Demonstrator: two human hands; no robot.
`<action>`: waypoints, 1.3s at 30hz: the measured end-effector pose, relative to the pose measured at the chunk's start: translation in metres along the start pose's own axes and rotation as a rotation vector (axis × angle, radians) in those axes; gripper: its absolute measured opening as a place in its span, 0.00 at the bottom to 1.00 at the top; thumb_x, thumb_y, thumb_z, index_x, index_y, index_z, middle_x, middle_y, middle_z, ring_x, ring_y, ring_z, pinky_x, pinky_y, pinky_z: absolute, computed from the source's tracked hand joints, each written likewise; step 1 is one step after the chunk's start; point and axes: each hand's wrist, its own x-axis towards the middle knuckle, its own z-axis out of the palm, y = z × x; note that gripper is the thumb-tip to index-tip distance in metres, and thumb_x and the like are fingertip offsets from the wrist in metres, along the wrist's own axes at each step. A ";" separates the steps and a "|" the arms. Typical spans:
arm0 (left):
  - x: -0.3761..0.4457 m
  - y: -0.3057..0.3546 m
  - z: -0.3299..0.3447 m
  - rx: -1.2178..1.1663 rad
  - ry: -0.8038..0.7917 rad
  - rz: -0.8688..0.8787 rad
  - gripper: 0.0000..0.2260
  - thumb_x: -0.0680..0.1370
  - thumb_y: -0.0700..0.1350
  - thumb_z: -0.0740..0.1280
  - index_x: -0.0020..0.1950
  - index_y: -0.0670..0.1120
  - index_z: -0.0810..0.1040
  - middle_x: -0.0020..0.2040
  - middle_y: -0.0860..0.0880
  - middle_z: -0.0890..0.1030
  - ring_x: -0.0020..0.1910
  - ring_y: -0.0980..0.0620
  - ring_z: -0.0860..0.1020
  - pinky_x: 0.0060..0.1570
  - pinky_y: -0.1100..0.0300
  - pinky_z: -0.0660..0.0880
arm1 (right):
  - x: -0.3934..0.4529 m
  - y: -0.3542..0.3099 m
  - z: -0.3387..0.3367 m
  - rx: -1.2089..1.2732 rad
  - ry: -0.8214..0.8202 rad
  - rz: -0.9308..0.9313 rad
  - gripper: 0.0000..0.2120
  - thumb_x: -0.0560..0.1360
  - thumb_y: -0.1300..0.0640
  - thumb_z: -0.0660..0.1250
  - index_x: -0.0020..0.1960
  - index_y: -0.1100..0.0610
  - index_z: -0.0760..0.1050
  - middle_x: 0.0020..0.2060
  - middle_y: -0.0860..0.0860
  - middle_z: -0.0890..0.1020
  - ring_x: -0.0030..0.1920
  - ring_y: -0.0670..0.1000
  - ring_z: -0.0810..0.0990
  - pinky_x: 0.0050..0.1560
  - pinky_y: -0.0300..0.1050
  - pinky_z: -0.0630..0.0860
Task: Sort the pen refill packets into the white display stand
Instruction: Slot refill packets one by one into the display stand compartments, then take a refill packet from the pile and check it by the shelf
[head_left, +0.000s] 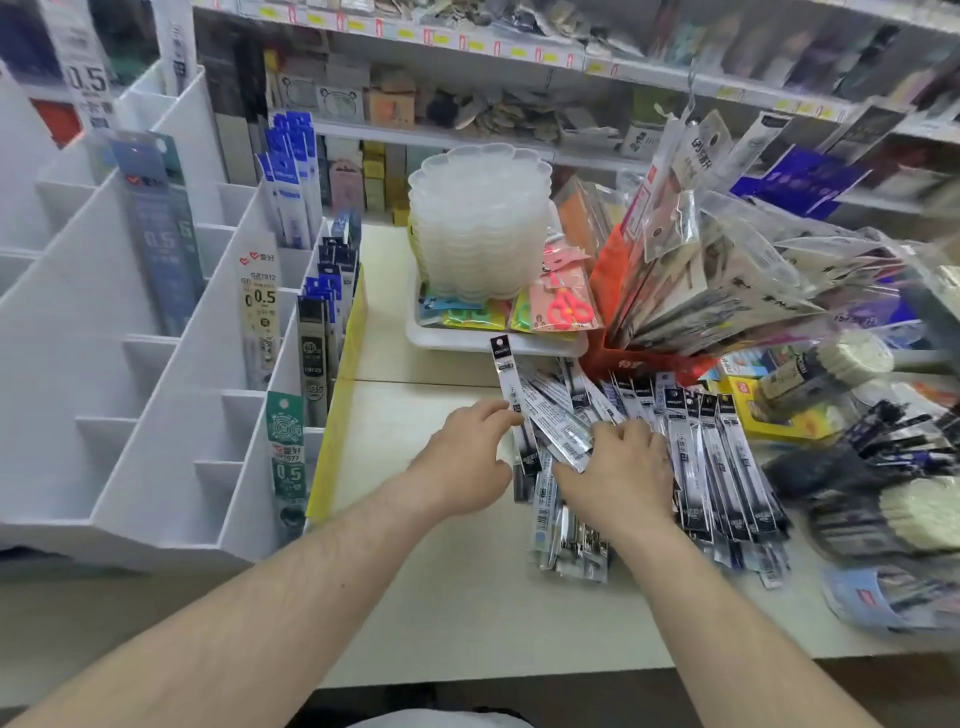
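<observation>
The pen refill packets (691, 467) lie in a loose, overlapping heap on the pale table (441, 597), right of centre, most of them pointing away from the person, with black headers at their far ends. One long packet (511, 395) slants out of the heap's left edge, its black top reaching towards a white tray. The left hand (462, 457) sits at that left edge, its fingers (488, 410) curled onto the slanting packet; whether they truly pinch it or only rest on it cannot be told. The right hand (618, 473) lies palm down on the heap just beside the left, its fingers (623, 434) bent over a few silver-backed packets, seemingly gathering them.

To the left stands the white display stand (130, 338), a stepped rack of slanted compartments. Several slots along its right side hold upright refill packets in blue, black, green and white. A yellow strip (337, 395) edges its base on the table side.

Beyond the heap the white tray (452, 338) carries a stack of clear plastic dishes (480, 218) and packaged pink scissors (563, 306). A red box (639, 353) of hanging packets stands right of it, and store shelves (467, 78) fill the background
</observation>
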 end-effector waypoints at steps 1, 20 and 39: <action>0.008 -0.001 0.003 0.085 -0.060 0.008 0.31 0.76 0.39 0.62 0.79 0.52 0.60 0.80 0.51 0.55 0.78 0.46 0.53 0.74 0.51 0.59 | 0.000 -0.003 0.003 -0.048 0.008 0.031 0.34 0.73 0.38 0.65 0.73 0.54 0.64 0.71 0.58 0.64 0.71 0.61 0.62 0.69 0.56 0.62; -0.005 -0.049 0.022 -0.099 -0.094 -0.204 0.24 0.75 0.38 0.62 0.72 0.46 0.70 0.68 0.46 0.72 0.69 0.46 0.70 0.67 0.56 0.68 | -0.026 -0.051 0.042 0.217 -0.344 -0.172 0.31 0.73 0.40 0.65 0.73 0.53 0.68 0.70 0.55 0.70 0.71 0.59 0.65 0.72 0.54 0.64; -0.010 -0.047 0.029 0.298 -0.176 -0.075 0.17 0.81 0.56 0.59 0.69 0.57 0.68 0.73 0.48 0.62 0.74 0.46 0.57 0.72 0.50 0.61 | -0.002 -0.010 0.055 0.262 -0.240 -0.233 0.38 0.79 0.46 0.66 0.81 0.51 0.51 0.81 0.49 0.42 0.80 0.55 0.42 0.78 0.49 0.44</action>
